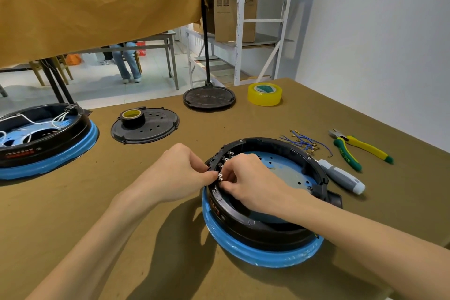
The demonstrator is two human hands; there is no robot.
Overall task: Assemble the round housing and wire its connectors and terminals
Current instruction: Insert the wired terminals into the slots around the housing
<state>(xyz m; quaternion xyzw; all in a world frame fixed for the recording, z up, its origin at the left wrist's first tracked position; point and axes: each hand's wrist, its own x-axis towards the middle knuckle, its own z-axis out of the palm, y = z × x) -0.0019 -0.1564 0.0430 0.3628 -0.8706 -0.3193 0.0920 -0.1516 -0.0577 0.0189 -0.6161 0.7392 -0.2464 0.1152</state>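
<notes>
Both hands pinch at a small terminal switch (220, 176) on the left inner rim of the round housing (263, 204), centre-right of frame; left hand (181, 173) fingertips closed from outside, likely steadying it; right hand (248, 181) closed from inside, probably seating it; loose blue wires (303, 142), pliers (358, 147), screwdriver (341, 175) wait right of housing; second housing (46, 139) at left edge.
</notes>
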